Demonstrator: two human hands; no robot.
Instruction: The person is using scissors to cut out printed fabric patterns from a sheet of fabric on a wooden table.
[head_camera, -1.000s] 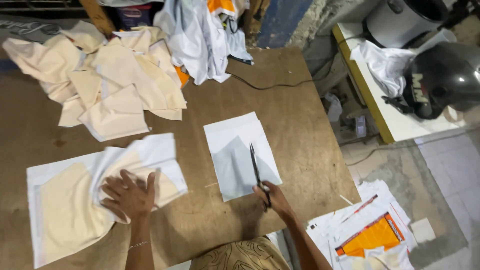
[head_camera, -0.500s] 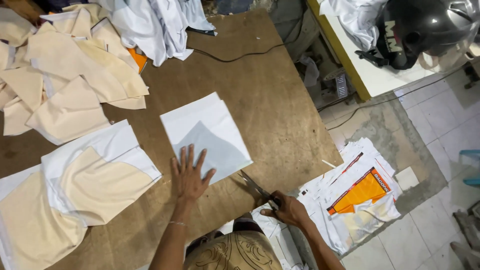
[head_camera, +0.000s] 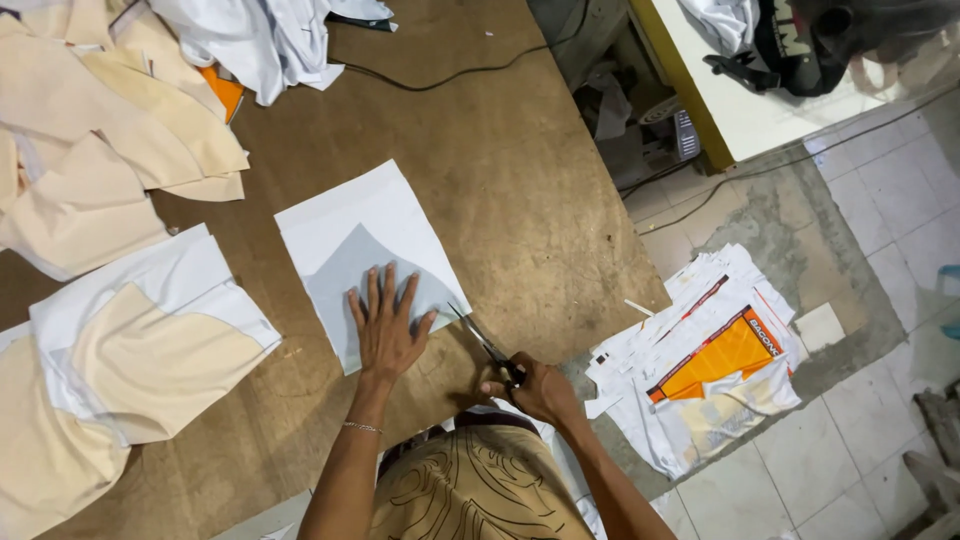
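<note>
Scissors (head_camera: 487, 347) beside white fabric (head_camera: 350, 225); cream pieces (head_camera: 110, 150) apart

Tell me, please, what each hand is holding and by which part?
Right hand grips scissors by the handles; left hand holds nothing, pressing flat on the white fabric piece.

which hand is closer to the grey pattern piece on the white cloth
Left. The left hand lies flat on the grey pattern piece, fingers spread. The right hand is off to its lower right at the table edge, holding scissors whose tips reach the white cloth.
</note>
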